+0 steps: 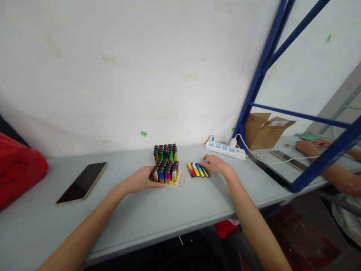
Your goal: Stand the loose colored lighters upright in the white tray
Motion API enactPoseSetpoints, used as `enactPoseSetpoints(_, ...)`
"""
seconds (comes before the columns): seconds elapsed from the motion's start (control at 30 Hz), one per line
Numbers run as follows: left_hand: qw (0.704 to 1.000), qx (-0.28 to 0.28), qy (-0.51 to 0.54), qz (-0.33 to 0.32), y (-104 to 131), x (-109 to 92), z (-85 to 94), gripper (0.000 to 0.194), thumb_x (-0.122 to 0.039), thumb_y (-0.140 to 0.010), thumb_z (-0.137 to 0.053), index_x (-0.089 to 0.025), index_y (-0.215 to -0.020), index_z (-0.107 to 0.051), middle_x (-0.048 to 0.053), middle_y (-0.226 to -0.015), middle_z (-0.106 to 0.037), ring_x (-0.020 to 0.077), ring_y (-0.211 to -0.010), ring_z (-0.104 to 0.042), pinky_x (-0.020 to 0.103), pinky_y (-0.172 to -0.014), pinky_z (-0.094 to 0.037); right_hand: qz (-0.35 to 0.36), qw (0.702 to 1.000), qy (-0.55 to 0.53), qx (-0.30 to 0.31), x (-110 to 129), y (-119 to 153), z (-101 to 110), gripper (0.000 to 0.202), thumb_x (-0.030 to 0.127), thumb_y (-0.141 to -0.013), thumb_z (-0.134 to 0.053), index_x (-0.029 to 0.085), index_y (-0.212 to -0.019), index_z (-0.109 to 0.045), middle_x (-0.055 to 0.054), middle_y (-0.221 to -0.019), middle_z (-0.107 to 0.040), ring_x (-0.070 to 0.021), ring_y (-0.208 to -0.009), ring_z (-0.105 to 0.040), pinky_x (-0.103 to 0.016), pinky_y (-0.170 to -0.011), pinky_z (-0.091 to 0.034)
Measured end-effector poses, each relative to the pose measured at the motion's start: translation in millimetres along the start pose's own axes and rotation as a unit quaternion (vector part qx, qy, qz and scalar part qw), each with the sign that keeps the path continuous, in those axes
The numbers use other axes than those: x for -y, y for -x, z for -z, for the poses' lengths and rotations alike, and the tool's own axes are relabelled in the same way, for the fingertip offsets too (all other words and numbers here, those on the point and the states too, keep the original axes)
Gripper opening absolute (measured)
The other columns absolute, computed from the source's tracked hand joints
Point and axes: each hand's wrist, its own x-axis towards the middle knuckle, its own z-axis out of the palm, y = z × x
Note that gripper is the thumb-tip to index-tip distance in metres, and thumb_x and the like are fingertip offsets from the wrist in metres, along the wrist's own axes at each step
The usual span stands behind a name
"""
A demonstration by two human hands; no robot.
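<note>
Several upright lighters (167, 177) with black tops and shiny coloured bodies stand in a pale tray (179, 180), whose right-hand holes show bare. Behind them is a second block of upright lighters (166, 153). My left hand (143, 177) wraps the left side of the front block, thumb at its front edge. To the right, several lighters (198, 170) lie flat side by side, red, yellow, white and blue. My right hand (214, 163) hovers at their upper right end, fingers apart and slightly curled, with nothing visible in them.
A dark phone (82, 182) and a red bag (19, 169) are on the left. At the back right sit a white power strip (225, 149) with cables, a blue frame (254, 86) and a cardboard box (265, 131). Another person's arms (332, 165) are beyond the frame.
</note>
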Motion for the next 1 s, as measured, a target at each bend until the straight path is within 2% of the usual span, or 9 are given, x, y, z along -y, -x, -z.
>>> enactPoseSetpoints(0.07,1.000,0.001,-0.004,0.005,0,-1,0.5,0.058,-0.062,-0.064,-0.075,-0.017,-0.100,-0.065,0.002,-0.087,-0.072,0.0231,-0.078,-0.063,0.028,-0.064,-0.047,0.011,0.999,-0.018,0.037,-9,-1,-3,0.042,0.046,-0.092,-0.061,0.015,-0.120,-0.064,-0.010,-0.099,-0.074,-0.0209,-0.090,-0.067,-0.025,-0.074,-0.043)
enactPoseSetpoints(0.17,1.000,0.000,0.005,0.013,0,-1,0.7,0.061,-0.064,-0.062,-0.075,-0.017,-0.099,-0.065,0.001,-0.083,-0.071,0.0221,-0.076,-0.062,0.027,-0.062,-0.045,0.000,0.999,-0.034,0.034,-9,-4,-6,0.039,0.037,-0.090,-0.066,0.014,-0.121,-0.065,-0.009,-0.098,-0.075,-0.0196,-0.087,-0.068,-0.024,-0.073,-0.044)
enactPoseSetpoints(0.3,1.000,-0.002,0.004,0.009,0,1,0.3,0.061,-0.064,-0.062,-0.075,-0.017,-0.099,-0.065,0.001,-0.083,-0.071,0.0221,-0.076,-0.062,0.027,-0.061,-0.045,0.007,0.999,-0.029,-0.029,0,-10,-7,0.020,0.030,-0.091,-0.064,0.013,-0.100,-0.071,-0.011,-0.093,-0.074,-0.0206,-0.085,-0.067,-0.027,-0.075,-0.044)
enactPoseSetpoints(0.37,1.000,0.001,0.005,0.006,0,1,0.3,0.060,-0.063,-0.063,-0.075,-0.016,-0.100,-0.065,0.002,-0.087,-0.072,0.0230,-0.078,-0.063,0.028,-0.063,-0.046,0.017,0.996,-0.032,-0.076,4,-11,-8,0.020,0.028,-0.095,-0.057,0.013,-0.092,-0.069,-0.013,-0.093,-0.072,-0.0209,-0.085,-0.066,-0.028,-0.075,-0.043)
enactPoseSetpoints(0.5,1.000,0.000,0.018,-0.003,1,0,0.7,0.059,-0.062,-0.063,-0.075,-0.017,-0.101,-0.065,0.003,-0.089,-0.073,0.0234,-0.080,-0.064,0.028,-0.065,-0.047,0.019,0.984,-0.125,-0.128,13,-10,-10,0.019,0.025,-0.101,-0.044,0.014,-0.104,-0.058,-0.006,-0.083,-0.068,-0.0142,-0.067,-0.063,-0.025,-0.068,-0.042)
enactPoseSetpoints(0.63,1.000,0.000,0.009,-0.010,0,0,0.9,0.061,-0.063,-0.064,-0.075,-0.017,-0.102,-0.065,0.003,-0.090,-0.072,0.0231,-0.080,-0.064,0.028,-0.065,-0.048,0.041,0.957,-0.265,-0.113,26,-8,-12,0.024,0.035,-0.104,-0.034,0.019,-0.111,-0.051,0.006,-0.061,-0.057,-0.0113,-0.050,-0.055,-0.023,-0.060,-0.042)
enactPoseSetpoints(0.8,1.000,0.008,0.007,-0.011,0,2,0.7,0.057,-0.061,-0.067,-0.075,-0.017,-0.101,-0.065,0.003,-0.091,-0.073,0.0233,-0.081,-0.065,0.028,-0.068,-0.049,0.066,0.930,-0.333,-0.140,48,-5,-14,0.033,0.050,-0.100,-0.037,0.023,-0.109,-0.053,0.006,-0.066,-0.053,-0.0128,-0.057,-0.053,-0.023,-0.058,-0.039)
enactPoseSetpoints(0.9,1.000,0.005,0.009,-0.008,0,1,1.2,0.056,-0.059,-0.067,-0.076,-0.017,-0.101,-0.065,0.002,-0.091,-0.073,0.0229,-0.080,-0.065,0.028,-0.067,-0.049,0.085,0.919,-0.339,-0.183,64,1,-14,0.037,0.054,-0.098,-0.040,0.020,-0.093,-0.055,0.004,-0.068,-0.052,-0.0132,-0.063,-0.050,-0.023,-0.060,-0.037)
enactPoseSetpoints(1.0,1.000,0.006,0.011,-0.006,1,0,1.2,0.055,-0.059,-0.067,-0.076,-0.017,-0.101,-0.066,0.002,-0.090,-0.073,0.0233,-0.081,-0.065,0.028,-0.067,-0.049,0.113,0.913,-0.337,-0.199,79,9,-16,0.045,0.056,-0.096,-0.043,0.020,-0.070,-0.047,0.005,-0.060,-0.042,-0.0118,-0.060,-0.042,-0.024,-0.057,-0.031)
